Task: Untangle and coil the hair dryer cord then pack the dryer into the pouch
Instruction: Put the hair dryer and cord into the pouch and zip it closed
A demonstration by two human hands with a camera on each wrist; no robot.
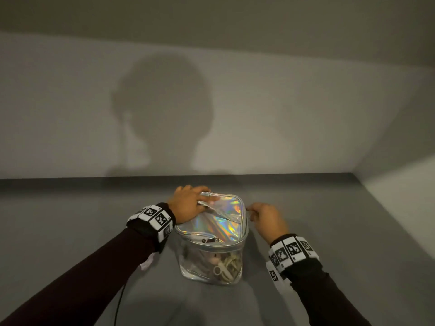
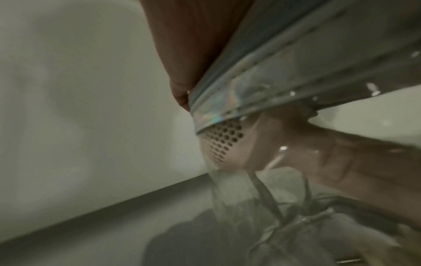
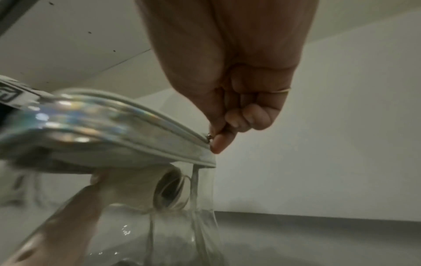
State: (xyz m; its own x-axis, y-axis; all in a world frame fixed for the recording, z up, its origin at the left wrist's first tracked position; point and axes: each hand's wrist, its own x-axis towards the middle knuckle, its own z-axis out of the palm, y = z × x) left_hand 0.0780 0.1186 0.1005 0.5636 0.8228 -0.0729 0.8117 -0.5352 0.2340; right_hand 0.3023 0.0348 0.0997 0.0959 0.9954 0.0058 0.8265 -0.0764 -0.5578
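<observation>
with the pink hair dryer (image 1: 215, 258) and its coiled cream cord (image 1: 229, 267) already inside the clear-walled pouch (image 1: 211, 262), which stands on the grey table (image 1: 329, 231), only the zipping looks left to do. right hand (image 1: 268, 220), at the pouch's right edge, pinching the small metal zipper pull (image 3: 209, 136) between thumb and forefinger, other fingers curled in. left hand (image 1: 188, 203), laid on the far-left part of the holographic lid (image 1: 221, 220), fingers spread and fairly straight, pressing down rather than gripping. second zipper pull (image 1: 210, 240) lying at the lid's near edge, untouched.

best done by keeping the lid pressed flat so the zipper's two sides meet, drawing the pull steadily along the rim, low and in line with the track, not upward. worth checking that the dryer's nozzle, close under the lid on the right side, stays tucked below the rim, and easing round the corner slowly to avoid snagging the soft wall.
</observation>
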